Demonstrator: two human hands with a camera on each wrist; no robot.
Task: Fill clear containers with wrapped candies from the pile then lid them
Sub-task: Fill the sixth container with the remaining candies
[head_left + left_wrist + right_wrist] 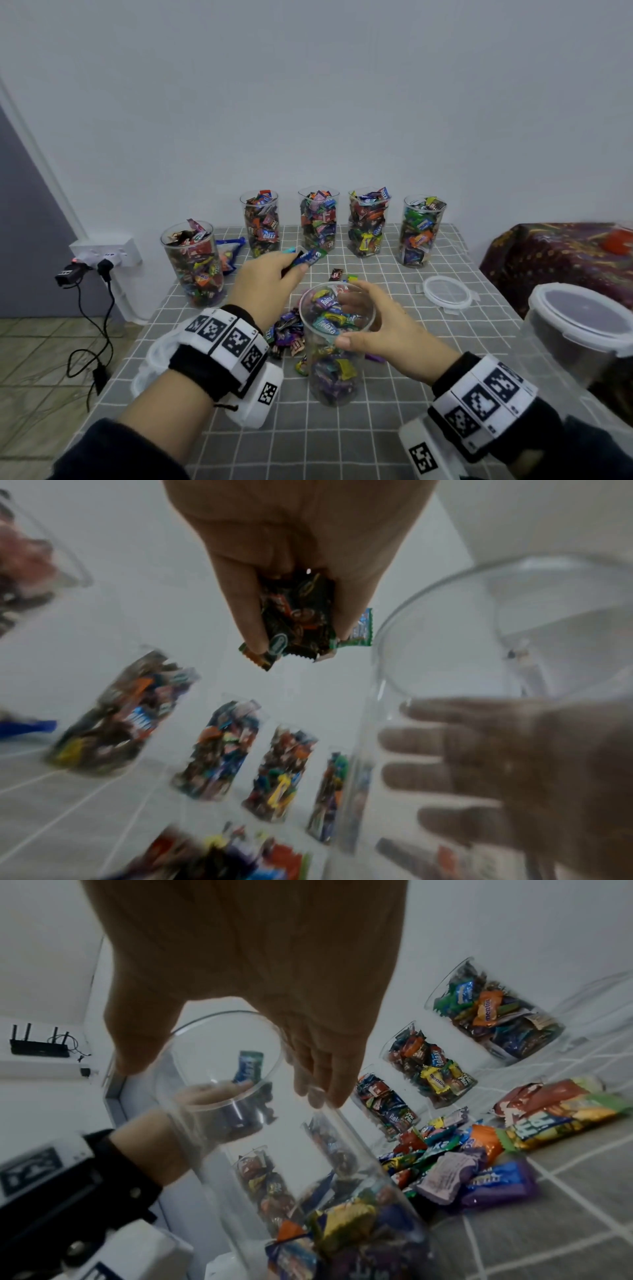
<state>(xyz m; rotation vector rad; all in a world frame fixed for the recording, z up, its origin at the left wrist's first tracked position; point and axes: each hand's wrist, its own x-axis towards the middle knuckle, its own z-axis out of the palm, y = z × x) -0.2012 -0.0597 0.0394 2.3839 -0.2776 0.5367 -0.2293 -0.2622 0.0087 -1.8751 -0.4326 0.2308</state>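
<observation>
Bench: grey cloth with a white grid, far edge against the pale wall, left edge dropping to a tiled floor. Bare cloth lies at 6 o'clock of the working container, toward the near edge, and between it and the loose lid at 2 o'clock.

Working container: clear, tall, upright near the bench centre, unlidded, candies filling it most of the way up.

Right hand: wrapped around the upper wall of the working container from 3 o'clock, thumb on the near side, fingers curled around the far side.

Left hand: raised at 10 o'clock of the container, just off its rim, fingers and thumb closed on a bunch of wrapped candies; a blue wrapper juts from the fingertips.

Candy pile: loose on the cloth at 9 o'clock, touching the container's foot; a few strays at 12 o'clock.

Filled containers, five, all without lids and heaped to the rim: one at 10 o'clock, apart; four in a row along the wall edge.

Loose lid: clear, round, flat on the cloth.

Lidded tub: at 3 o'clock by the right edge, blurred.
</observation>
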